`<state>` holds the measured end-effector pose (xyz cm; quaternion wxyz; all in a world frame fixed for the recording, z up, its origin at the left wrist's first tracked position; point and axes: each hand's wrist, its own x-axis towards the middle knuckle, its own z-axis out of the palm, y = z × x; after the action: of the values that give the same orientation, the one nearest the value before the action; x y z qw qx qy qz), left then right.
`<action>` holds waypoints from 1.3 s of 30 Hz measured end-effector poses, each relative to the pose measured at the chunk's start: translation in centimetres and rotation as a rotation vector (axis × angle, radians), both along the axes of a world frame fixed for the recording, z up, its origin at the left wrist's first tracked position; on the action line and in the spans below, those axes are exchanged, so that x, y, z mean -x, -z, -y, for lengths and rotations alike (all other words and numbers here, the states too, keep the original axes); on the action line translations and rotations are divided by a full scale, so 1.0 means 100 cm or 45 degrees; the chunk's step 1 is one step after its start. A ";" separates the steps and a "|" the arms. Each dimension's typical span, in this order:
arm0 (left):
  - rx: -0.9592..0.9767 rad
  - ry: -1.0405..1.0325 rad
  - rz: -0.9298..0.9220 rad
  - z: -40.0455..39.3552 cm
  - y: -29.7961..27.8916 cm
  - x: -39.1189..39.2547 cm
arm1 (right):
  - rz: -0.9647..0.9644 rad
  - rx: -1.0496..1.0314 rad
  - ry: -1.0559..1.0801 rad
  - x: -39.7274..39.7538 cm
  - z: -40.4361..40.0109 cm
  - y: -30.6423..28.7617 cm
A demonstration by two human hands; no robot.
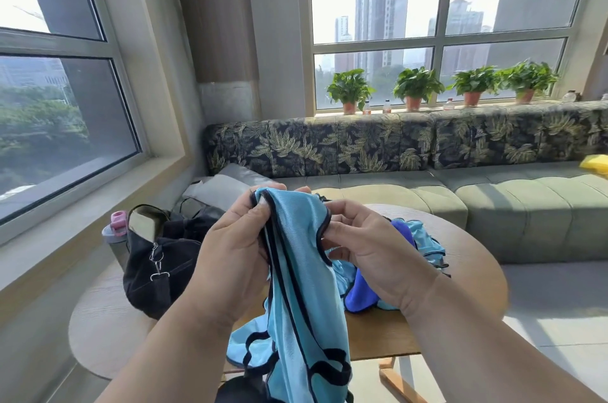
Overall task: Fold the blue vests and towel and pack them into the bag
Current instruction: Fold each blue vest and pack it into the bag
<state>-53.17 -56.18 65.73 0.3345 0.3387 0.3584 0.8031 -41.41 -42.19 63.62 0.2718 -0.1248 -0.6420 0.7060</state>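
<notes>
A light blue vest (301, 287) with black trim hangs in front of me above the round wooden table (473, 257). My left hand (230, 257) grips its top edge, fingers curled round the trim. My right hand (368, 248) pinches the black-trimmed edge on the other side. Behind my right hand a darker blue towel (362, 295) and another light blue vest (426, 243) lie bunched on the table. The black bag (158, 267) sits open at the table's left side.
A bottle with a pink lid (115, 231) stands left of the bag. A green sofa (493, 201) with leaf-patterned back cushions runs behind the table, a yellow item (595, 163) at its far right. Potted plants (416, 90) line the windowsill.
</notes>
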 end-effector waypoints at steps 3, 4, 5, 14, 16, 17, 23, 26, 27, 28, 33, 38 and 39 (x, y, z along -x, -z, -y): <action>0.005 0.033 0.034 0.000 0.001 -0.001 | 0.015 -0.059 0.052 0.000 0.002 0.001; 0.011 0.029 0.039 0.000 0.001 -0.001 | -0.005 -0.055 0.062 0.000 0.004 0.001; 0.013 0.027 0.044 0.000 0.001 -0.001 | -0.031 -0.050 0.073 0.000 0.005 0.002; 0.002 0.106 0.134 0.000 0.007 0.004 | -0.110 -0.057 -0.012 0.001 0.000 0.009; -0.003 0.141 0.145 0.000 0.010 0.005 | -0.115 -0.007 -0.043 0.002 -0.001 0.011; -0.006 0.152 0.146 0.000 0.011 0.007 | -0.125 0.022 -0.064 0.003 -0.002 0.012; 0.008 0.097 0.158 0.000 0.013 0.008 | -0.135 0.097 -0.031 0.004 -0.006 0.015; 0.010 0.071 0.144 0.000 0.013 0.006 | -0.125 0.128 -0.079 0.004 -0.005 0.017; 0.007 0.067 0.135 0.001 0.013 0.006 | -0.101 0.128 -0.084 0.005 -0.005 0.017; 0.006 0.063 0.124 0.000 0.013 0.005 | -0.075 0.144 -0.083 0.006 -0.004 0.018; 0.005 0.107 0.092 0.000 0.016 0.004 | -0.035 0.338 -0.144 0.010 0.002 0.024; 0.031 0.069 0.048 0.000 0.019 0.005 | -0.075 0.362 -0.162 0.010 0.005 0.025; 0.044 0.041 0.025 0.000 0.019 0.005 | -0.086 0.355 -0.143 0.010 0.006 0.025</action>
<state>-53.70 -56.18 63.83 0.3566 0.3305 0.3633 0.7947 -42.37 -42.75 61.16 0.2335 -0.1014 -0.5342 0.8061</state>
